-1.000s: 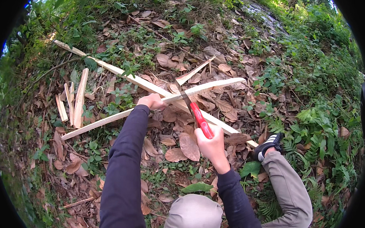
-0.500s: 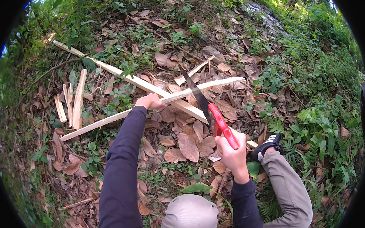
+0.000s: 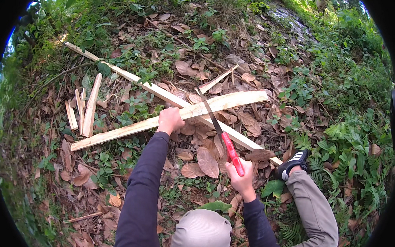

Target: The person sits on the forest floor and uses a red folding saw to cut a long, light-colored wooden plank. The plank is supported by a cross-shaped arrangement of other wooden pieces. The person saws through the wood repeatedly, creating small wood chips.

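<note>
Leaf-strewn forest ground: left hand (image 3: 169,120) grips a long pale split-wood plank (image 3: 171,117) at centre, while right hand (image 3: 241,176) (at 5 o'clock) clamps a red-handled machete (image 3: 219,133), blade on the plank.

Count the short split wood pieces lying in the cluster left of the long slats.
3, perhaps more under leaves: a short one leftmost, a thin one in the middle, the longest rightmost.

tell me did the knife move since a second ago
Yes: the knife, in the right hand, swung back, then returned onto the slat, handle now lower.
</note>
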Demonstrator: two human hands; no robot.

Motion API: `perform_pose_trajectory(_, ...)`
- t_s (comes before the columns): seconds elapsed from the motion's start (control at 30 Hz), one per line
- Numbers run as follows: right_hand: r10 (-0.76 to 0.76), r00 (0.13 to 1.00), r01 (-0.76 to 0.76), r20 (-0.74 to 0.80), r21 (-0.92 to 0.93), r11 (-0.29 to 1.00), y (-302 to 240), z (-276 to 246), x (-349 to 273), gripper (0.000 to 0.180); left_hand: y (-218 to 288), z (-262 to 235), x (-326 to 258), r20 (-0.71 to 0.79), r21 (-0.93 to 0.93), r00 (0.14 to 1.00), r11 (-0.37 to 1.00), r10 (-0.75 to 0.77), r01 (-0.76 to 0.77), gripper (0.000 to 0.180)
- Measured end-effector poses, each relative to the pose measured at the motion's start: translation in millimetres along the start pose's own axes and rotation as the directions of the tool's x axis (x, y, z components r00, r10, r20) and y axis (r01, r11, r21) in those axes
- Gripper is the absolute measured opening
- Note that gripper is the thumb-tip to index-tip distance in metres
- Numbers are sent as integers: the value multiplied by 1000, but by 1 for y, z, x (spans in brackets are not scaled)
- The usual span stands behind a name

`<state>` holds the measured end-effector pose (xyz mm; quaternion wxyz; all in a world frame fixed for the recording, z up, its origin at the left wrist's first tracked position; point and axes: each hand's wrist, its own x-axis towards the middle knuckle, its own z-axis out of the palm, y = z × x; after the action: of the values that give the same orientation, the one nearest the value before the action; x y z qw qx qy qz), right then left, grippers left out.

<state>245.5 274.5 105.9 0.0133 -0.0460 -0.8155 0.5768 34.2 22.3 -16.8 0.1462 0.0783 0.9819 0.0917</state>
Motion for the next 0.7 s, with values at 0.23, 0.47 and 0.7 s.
perform_pose_trajectory(0.23, -91, 996, 91, 3, -46, 995, 14, 22, -2, 26, -1, 16, -3, -125, -19, 992, 1000, -23, 21, 35)
perform_pose_trajectory(0.47, -72, 997, 71, -15, -20, 997, 23, 32, -11, 29, -2, 15, -2, -125, -16, 992, 1000, -1, -1, 33)
perform_pose_trajectory(0.7, -24, 1000, 24, -15, -2, 1000, 22, 28, -14, 29, 0, 15, -1, -129, 10, 992, 1000, -3, 5, 32)
